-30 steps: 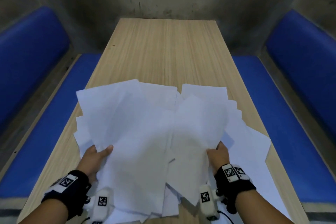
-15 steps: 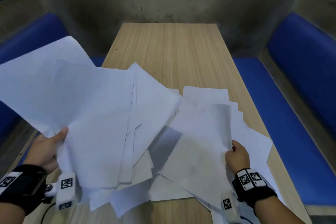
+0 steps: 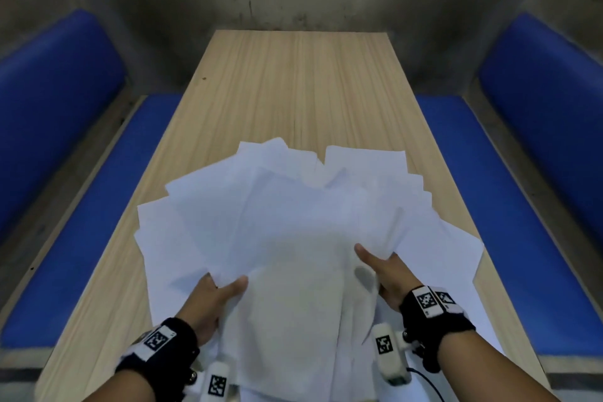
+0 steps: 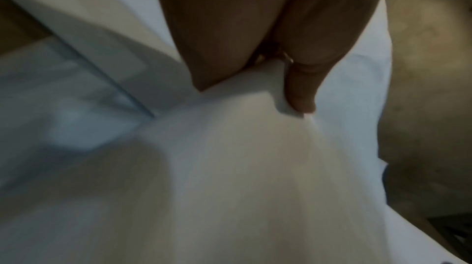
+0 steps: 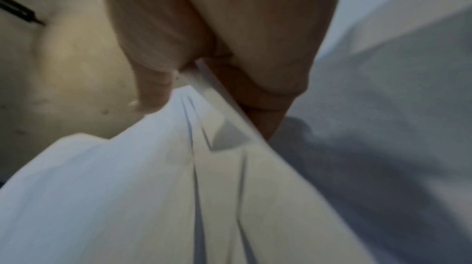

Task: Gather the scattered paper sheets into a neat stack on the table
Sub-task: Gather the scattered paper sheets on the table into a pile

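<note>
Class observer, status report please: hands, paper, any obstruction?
Left hand and right hand both pinch paper sheets. Sheets fanned, not squared, some loose on table. Nothing in the way.

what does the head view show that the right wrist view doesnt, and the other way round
Only the head view shows the wooden table, the blue benches, the left hand gripping its bundle, and the whole fan of paper sheets. Only the right wrist view shows, close up, several sheet edges pinched between thumb and fingers, one corner folded. Both show the right hand holding white sheets.
</note>
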`<state>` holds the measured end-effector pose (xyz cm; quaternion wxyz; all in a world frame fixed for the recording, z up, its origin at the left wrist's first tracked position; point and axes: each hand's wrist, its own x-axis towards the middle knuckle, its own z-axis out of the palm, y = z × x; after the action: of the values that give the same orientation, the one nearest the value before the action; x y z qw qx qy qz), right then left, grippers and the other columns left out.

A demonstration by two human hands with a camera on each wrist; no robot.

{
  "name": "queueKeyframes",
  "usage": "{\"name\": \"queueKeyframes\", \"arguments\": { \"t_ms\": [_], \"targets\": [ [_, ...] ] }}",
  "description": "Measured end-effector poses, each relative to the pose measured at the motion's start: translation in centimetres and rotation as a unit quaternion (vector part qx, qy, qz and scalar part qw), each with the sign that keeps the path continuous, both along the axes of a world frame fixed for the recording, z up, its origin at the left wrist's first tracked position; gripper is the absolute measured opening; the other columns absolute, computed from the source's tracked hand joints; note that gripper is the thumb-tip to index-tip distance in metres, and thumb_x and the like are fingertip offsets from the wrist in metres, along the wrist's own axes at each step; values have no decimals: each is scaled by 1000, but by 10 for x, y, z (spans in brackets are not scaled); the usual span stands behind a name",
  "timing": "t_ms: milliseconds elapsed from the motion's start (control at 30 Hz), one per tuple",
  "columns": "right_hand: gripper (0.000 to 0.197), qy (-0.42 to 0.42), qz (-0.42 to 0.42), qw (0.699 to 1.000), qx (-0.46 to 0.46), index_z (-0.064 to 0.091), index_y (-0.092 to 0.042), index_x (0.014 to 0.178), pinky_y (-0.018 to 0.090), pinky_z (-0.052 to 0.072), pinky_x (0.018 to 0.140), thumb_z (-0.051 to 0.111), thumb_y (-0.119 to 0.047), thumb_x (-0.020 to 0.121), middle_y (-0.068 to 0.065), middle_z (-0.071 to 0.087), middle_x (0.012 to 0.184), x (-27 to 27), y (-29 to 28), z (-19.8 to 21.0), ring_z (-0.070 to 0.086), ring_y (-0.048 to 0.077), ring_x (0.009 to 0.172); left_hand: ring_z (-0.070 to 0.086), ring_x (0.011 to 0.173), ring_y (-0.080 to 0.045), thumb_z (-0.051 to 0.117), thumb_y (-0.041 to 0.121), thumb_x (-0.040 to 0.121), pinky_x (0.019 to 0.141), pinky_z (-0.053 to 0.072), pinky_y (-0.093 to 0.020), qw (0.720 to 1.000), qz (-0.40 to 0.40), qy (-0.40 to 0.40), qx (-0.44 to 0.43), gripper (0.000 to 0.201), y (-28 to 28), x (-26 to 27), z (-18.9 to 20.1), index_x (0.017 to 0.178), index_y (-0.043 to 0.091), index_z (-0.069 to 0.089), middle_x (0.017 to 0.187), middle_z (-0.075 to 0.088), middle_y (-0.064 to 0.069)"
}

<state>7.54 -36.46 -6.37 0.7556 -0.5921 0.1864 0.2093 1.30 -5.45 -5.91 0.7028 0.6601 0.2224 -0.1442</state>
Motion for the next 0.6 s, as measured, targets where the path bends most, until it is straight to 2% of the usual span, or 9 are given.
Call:
{"name": "queueKeyframes", "arguments": {
  "t_ms": [33, 100, 167, 200, 267, 367, 467, 533, 600],
  "targets": [
    [92, 4, -9, 1000, -6, 63, -26, 106, 38, 56, 75, 88, -57, 23, 0, 72, 103, 2, -3, -3, 66, 24, 98, 75, 93, -25, 90, 44, 54, 71, 61, -32, 999, -26, -16, 14, 74, 6, 4, -1, 114, 7, 67, 103, 79, -9],
    [78, 4, -20, 1000, -17, 63, -19, 117, 44, 56, 82, 84, -52, 49, 5, 72, 111, 6, -10, -9, 66, 27, 102, 72, 100, -6, 82, 31, 73, 89, 56, -29, 995, -48, -52, 65, 54, 14, 16, 3, 121, 19, 60, 106, 77, 13],
    [63, -2, -5, 999, -51, 58, -15, 127, 44, 53, 91, 71, -46, 75, 5, 69, 119, 9, -12, -10, 65, 27, 107, 66, 106, -12, 64, 10, 91, 95, 52, -35, 991, -50, -72, 103, 40, 14, 32, 4, 127, 23, 53, 114, 72, 12],
    [66, -8, 9, 998, -69, 58, -17, 127, 43, 51, 95, 69, -53, 74, 4, 68, 120, 10, -10, -10, 65, 26, 108, 62, 111, -20, 59, 8, 93, 96, 49, -39, 988, -61, -72, 120, 40, 12, 39, 1, 129, 24, 51, 120, 67, 3],
    [84, -4, 10, 997, -75, 63, -17, 118, 44, 50, 96, 71, -71, 54, 6, 71, 112, 11, -2, -8, 66, 28, 103, 58, 119, -29, 57, 11, 96, 98, 47, -45, 986, -94, -53, 125, 41, 4, 49, -3, 133, 26, 49, 130, 62, -6],
    [92, 21, 3, 999, -41, 63, -12, 113, 44, 55, 78, 74, -72, 43, 13, 71, 100, 11, 1, -11, 68, 33, 88, 50, 133, -32, 53, 16, 98, 110, 39, -52, 995, -62, -29, 67, 46, -1, 56, -6, 142, 25, 44, 142, 56, -6],
    [83, 23, 60, 997, -31, 63, -9, 111, 36, 56, 58, 93, -39, 40, 12, 73, 92, 1, 5, -15, 71, 30, 72, 23, 150, -23, 52, 38, 97, 120, 22, -43, 998, -49, 3, 34, 71, -9, 58, -11, 155, 23, 15, 160, 25, 2],
    [63, 2, 78, 995, -56, 64, -7, 108, 39, 58, 72, 88, -14, 50, 16, 71, 106, 0, 15, -19, 71, 32, 93, 26, 149, -19, 61, 62, 79, 118, 25, -38, 991, -110, -12, 82, 98, -18, 58, -14, 156, 25, 13, 161, 25, 5],
    [42, -15, 79, 994, -68, 66, -17, 99, 45, 54, 89, 79, -4, 62, 19, 69, 116, 1, 21, -17, 67, 34, 103, 48, 135, -14, 73, 59, 68, 111, 37, -37, 984, -142, -64, 85, 97, -24, 58, -11, 149, 28, 32, 147, 49, 8]
  ]
}}
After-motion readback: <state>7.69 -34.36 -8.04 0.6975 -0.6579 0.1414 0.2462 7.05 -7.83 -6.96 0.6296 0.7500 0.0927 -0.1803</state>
